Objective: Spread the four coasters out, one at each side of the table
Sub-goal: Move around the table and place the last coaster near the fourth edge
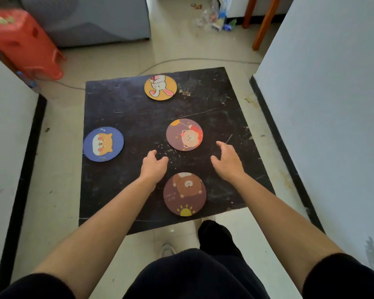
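A low black table [125, 113] carries four round coasters. An orange rabbit coaster [160, 87] lies at the far edge. At the left edge rests a blue dog coaster [103, 144], slightly overhanging. A brown bear coaster [184, 194] lies at the near edge. A purple coaster with a bear and balloon [184, 134] sits near the middle, right of centre. My left hand [153, 166] hovers just below and left of it, fingers curled, holding nothing. My right hand [227, 160] is open, to the right of the same coaster.
A red plastic stool [24, 43] stands at the far left by a grey cabinet [91, 20]. White walls flank both sides. A cable [181, 60] runs over the floor beyond the table. Bottles and litter [218, 18] lie at the far right. My legs are below the table's near edge.
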`<action>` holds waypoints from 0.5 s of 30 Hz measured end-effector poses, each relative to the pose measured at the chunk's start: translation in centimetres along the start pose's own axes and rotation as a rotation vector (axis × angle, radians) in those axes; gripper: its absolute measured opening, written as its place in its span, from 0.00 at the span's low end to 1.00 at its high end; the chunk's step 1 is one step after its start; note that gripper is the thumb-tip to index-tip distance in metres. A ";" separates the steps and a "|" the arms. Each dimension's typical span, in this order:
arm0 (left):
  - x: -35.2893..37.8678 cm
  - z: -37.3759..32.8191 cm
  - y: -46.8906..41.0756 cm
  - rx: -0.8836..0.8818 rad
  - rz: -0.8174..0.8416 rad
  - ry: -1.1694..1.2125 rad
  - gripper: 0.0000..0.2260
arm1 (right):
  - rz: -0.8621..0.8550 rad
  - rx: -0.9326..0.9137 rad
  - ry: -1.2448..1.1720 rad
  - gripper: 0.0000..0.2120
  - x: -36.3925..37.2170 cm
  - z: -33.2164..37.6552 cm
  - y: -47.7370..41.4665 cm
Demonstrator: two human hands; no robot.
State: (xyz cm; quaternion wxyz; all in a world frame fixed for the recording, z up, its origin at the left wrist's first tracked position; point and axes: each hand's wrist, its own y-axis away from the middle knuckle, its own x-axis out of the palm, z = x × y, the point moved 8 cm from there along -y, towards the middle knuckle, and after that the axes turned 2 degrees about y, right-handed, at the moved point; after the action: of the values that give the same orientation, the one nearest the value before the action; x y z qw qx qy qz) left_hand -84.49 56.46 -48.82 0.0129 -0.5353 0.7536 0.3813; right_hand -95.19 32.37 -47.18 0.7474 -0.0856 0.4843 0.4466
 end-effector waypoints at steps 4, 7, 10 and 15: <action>2.2 0.1 -2.5 -0.141 0.017 0.136 0.27 | 0.101 -0.013 0.010 0.29 1.3 0.0 -3.8; 4.0 0.2 -4.4 -0.249 -0.017 0.236 0.26 | 0.191 0.013 -0.032 0.31 2.6 -0.1 -7.7; 5.6 0.6 -6.7 -0.342 -0.077 0.259 0.27 | 0.281 0.062 -0.103 0.33 4.2 0.4 -11.7; 8.2 1.0 -9.0 -0.460 -0.162 0.396 0.26 | 0.362 0.085 -0.167 0.31 6.4 1.6 -16.3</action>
State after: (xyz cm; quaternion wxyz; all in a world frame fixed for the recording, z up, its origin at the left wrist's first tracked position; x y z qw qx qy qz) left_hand -80.99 49.34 -58.10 -0.2255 -0.6463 0.5902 0.4279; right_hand -81.07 27.40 -56.44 0.6954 0.0720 0.4466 0.5584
